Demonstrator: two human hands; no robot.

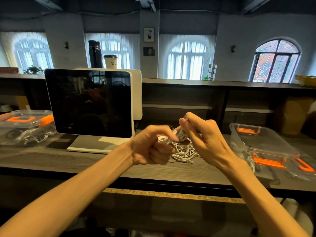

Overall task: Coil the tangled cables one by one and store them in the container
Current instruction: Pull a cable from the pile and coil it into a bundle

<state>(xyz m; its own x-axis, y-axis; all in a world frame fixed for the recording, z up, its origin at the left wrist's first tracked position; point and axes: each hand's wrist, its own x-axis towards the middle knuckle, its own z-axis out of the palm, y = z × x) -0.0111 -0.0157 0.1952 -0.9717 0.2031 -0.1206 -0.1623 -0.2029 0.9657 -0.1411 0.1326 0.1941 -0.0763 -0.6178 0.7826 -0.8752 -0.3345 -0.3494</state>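
My left hand (151,147) is curled round a small coil of white cable (172,136), held just above the dark wooden counter. My right hand (203,137) pinches the same cable's loose end between thumb and fingers, right next to the coil. Below and behind both hands a tangled heap of white cables (185,153) lies on the counter. An open clear container (261,146) with orange clips stands at the right, with some white cable inside it.
A dark-screened white monitor (90,103) stands at the left behind my left hand. A second clear box (25,127) with tangled cables and an orange-clipped lid sits far left. A clear lid (301,166) lies beside the right container. The counter's front edge (171,185) runs below my forearms.
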